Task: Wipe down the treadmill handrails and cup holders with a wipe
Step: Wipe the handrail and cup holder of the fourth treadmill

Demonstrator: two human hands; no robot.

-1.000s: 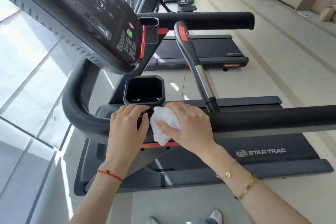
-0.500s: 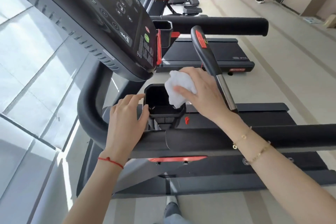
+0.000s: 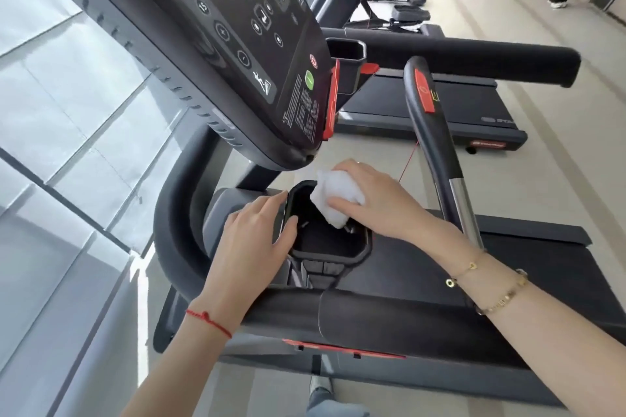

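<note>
While the wipe (image 3: pixel 333 201) is bunched into a white wad at the far rim of the cup holder (image 3: pixel 330 249), the right hand (image 3: pixel 376 205) grips it, fingers curled over the top and thumb pressed along its near side, with the lower corner of the wad dipping into the black cavity. The left hand (image 3: pixel 252 244) steadies the holder from the other side, thumb hooked over the near-left rim and fingers lying fairly straight along its outer wall; its grip pinches the rim rather than closes round it.

Judging by its creases, the wipe is soft, light and limp, so it should mould into the holder's corners only where fingers push it; holding it as a wad behind the fingertips looks like the right way to keep pressure on the walls. The holder seems to be stiff moulded plastic, probably smooth, and what lies at its bottom is too dark to tell.

Just below the holder runs the padded black handrail (image 3: pixel 440 311), which curves up on the left. A second bar (image 3: pixel 437 145) with a red tab and a bare metal section rises to the right, and the tilted console (image 3: pixel 237 37) overhangs the holder. Beyond stand more treadmills (image 3: pixel 440 105) on a pale floor (image 3: pixel 559 152), with glass panels (image 3: pixel 67 112) to the left.
</note>
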